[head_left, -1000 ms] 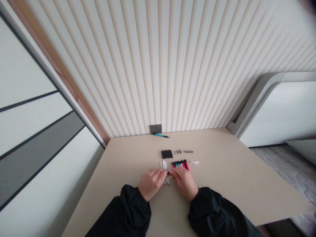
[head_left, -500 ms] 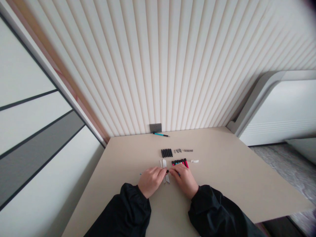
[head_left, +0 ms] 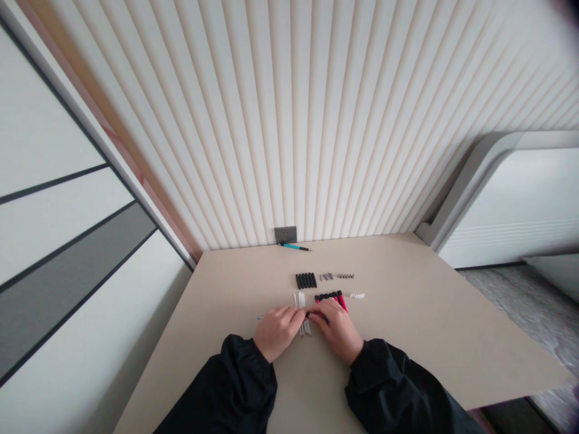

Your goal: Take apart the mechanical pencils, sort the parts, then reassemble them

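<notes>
Tip of a slim bluish object shows just beside the left hand, whose fingers are curled and pinching the left end of a small black piece. White rods lie near-to-far beneath that meeting point, with a blue pen and a row of black grips farther off. The black piece sits between both sets of fingertips, its long axis seemingly left-right, across the rods; much of it is hidden, and neither hand is nearer. The right hand grasps its right end with bent fingers, just nearer than the dark-capped barrels. Small metal parts and white bits lie beyond.
</notes>
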A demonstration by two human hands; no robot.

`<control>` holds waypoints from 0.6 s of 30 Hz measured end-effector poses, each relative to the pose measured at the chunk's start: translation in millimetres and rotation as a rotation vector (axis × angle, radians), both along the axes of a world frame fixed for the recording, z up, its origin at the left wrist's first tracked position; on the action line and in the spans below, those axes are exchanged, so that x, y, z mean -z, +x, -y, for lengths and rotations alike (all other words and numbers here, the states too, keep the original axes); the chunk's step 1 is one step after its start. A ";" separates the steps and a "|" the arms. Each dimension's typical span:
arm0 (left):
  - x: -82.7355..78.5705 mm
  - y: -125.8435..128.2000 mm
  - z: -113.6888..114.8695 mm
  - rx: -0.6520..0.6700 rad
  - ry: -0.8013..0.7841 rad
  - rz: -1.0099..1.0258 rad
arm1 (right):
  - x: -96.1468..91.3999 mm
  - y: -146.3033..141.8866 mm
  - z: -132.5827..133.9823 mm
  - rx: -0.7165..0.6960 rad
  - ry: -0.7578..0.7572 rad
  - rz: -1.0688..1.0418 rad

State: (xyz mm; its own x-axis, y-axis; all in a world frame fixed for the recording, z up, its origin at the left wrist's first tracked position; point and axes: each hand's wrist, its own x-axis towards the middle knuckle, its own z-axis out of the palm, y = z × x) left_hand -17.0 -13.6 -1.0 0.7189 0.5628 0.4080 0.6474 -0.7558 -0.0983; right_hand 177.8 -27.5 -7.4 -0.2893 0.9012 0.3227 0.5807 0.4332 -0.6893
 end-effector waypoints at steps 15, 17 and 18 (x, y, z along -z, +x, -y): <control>-0.7 -1.3 -0.5 -0.010 -0.016 0.010 | -1.0 0.3 1.0 0.047 0.022 -0.019; 0.5 -1.8 -1.0 -0.024 -0.027 0.021 | -0.5 0.2 1.2 0.047 0.044 -0.032; 0.9 -2.1 -1.4 -0.034 -0.028 0.031 | -1.0 0.7 1.4 0.043 0.063 -0.040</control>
State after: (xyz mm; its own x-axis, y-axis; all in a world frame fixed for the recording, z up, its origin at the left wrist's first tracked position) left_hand -19.1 -12.2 -2.0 0.6862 0.5983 0.4137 0.6753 -0.7354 -0.0565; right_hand 178.5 -28.9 -6.4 -0.2366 0.8901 0.3896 0.5722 0.4517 -0.6845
